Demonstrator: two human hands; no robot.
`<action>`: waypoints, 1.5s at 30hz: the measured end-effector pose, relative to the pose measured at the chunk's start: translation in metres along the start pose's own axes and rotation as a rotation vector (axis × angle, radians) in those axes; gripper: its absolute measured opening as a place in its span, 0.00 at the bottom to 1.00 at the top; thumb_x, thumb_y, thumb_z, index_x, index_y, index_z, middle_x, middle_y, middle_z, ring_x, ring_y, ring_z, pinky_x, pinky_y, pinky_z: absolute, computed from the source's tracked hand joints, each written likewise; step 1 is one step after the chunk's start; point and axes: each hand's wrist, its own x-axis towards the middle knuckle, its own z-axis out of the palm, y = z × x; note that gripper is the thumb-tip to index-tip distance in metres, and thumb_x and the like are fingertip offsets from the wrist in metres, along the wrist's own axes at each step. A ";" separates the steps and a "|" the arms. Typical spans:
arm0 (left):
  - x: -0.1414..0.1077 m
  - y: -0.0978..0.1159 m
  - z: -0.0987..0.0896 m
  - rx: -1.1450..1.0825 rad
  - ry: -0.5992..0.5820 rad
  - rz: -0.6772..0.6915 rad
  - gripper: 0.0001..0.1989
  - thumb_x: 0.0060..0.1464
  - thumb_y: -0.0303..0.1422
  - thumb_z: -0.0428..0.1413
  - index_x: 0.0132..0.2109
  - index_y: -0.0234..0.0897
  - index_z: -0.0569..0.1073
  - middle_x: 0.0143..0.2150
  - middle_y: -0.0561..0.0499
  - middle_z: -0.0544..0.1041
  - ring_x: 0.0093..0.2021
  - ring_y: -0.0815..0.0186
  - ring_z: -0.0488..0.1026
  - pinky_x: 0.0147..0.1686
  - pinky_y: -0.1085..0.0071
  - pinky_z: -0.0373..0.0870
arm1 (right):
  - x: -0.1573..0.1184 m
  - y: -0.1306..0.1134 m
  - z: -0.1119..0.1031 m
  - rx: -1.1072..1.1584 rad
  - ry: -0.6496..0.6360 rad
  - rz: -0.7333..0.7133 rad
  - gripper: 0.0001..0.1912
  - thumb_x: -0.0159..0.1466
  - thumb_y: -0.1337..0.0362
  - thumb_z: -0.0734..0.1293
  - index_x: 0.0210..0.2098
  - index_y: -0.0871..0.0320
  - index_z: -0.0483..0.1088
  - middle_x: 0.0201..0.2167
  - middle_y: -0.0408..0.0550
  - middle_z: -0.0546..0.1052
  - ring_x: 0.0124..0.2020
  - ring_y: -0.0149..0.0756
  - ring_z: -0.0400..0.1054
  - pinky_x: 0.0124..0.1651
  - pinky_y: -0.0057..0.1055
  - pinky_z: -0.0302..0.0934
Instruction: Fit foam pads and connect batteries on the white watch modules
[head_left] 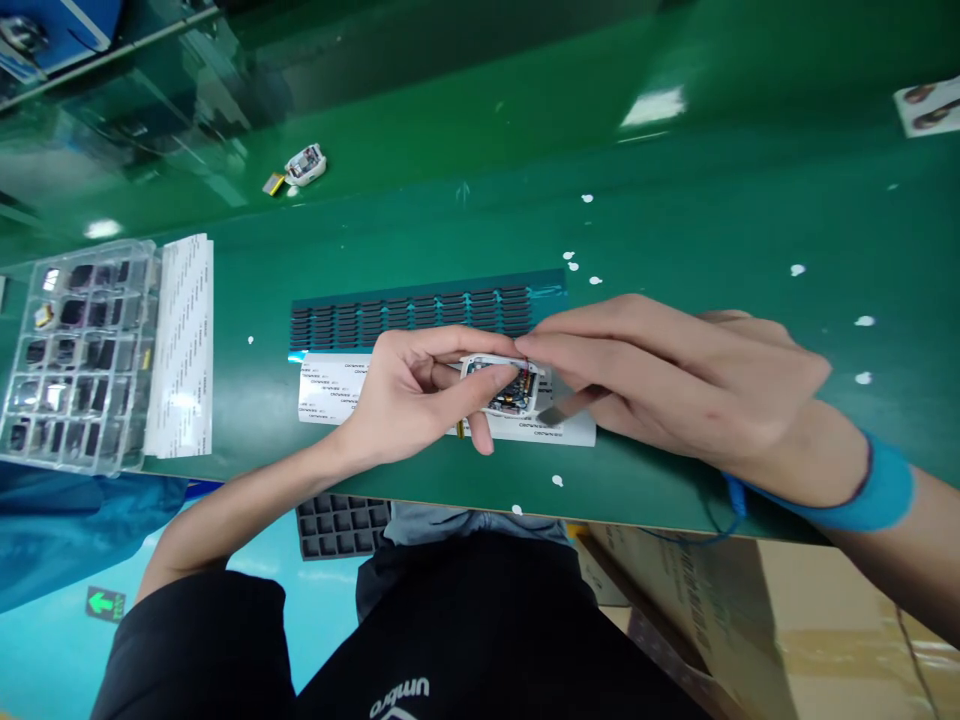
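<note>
My left hand [420, 390] is closed around a small white watch-like case [539, 385], with its thumb lying over the bared circuit board inside. A yellowish tab [460, 429] hangs below the case, by the fingers. My right hand [675, 385] is closed, its fingertips at the case's upper right edge. From under its fingers sticks a flat metal tool [566, 408], perhaps tweezers; the rest of it is hidden. Beneath both hands lies a white printed backing sheet [330, 390]. Just behind it is a teal sheet [547, 283] with rows of dark strips [412, 310].
A clear compartment box [154, 290] of small parts stands at left beside white printed sheets [184, 350]. Another opened white case [306, 165] lies farther back with its battery [274, 184]. Small white stickers [595, 281] dot the green table [450, 230]. A blue wrist strap [885, 490] trails a cord.
</note>
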 end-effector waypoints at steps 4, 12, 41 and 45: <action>0.000 0.001 0.000 0.015 -0.002 -0.006 0.11 0.63 0.40 0.72 0.45 0.37 0.85 0.31 0.52 0.85 0.20 0.65 0.81 0.14 0.75 0.64 | 0.001 0.011 0.001 -0.305 0.063 0.064 0.21 0.71 0.83 0.62 0.57 0.61 0.74 0.46 0.47 0.88 0.32 0.28 0.81 0.23 0.29 0.59; 0.003 0.005 0.002 -0.109 0.017 -0.033 0.17 0.58 0.36 0.76 0.46 0.36 0.77 0.34 0.54 0.84 0.23 0.67 0.83 0.21 0.77 0.74 | 0.002 0.014 -0.008 -0.247 -0.014 -0.053 0.17 0.77 0.77 0.68 0.62 0.61 0.75 0.61 0.51 0.83 0.43 0.31 0.85 0.30 0.28 0.70; 0.003 -0.002 0.006 -0.042 0.113 0.074 0.22 0.55 0.42 0.78 0.43 0.37 0.74 0.34 0.53 0.85 0.22 0.67 0.83 0.19 0.78 0.75 | -0.013 0.005 0.002 -0.047 -0.004 -0.054 0.16 0.82 0.66 0.64 0.66 0.51 0.74 0.60 0.45 0.84 0.47 0.39 0.86 0.36 0.34 0.79; 0.000 -0.002 0.008 -0.077 0.079 0.082 0.21 0.57 0.41 0.77 0.43 0.38 0.74 0.38 0.51 0.87 0.26 0.64 0.86 0.23 0.77 0.80 | -0.016 -0.005 0.010 -0.031 0.057 -0.012 0.17 0.81 0.65 0.66 0.68 0.55 0.73 0.58 0.50 0.85 0.44 0.41 0.86 0.34 0.36 0.79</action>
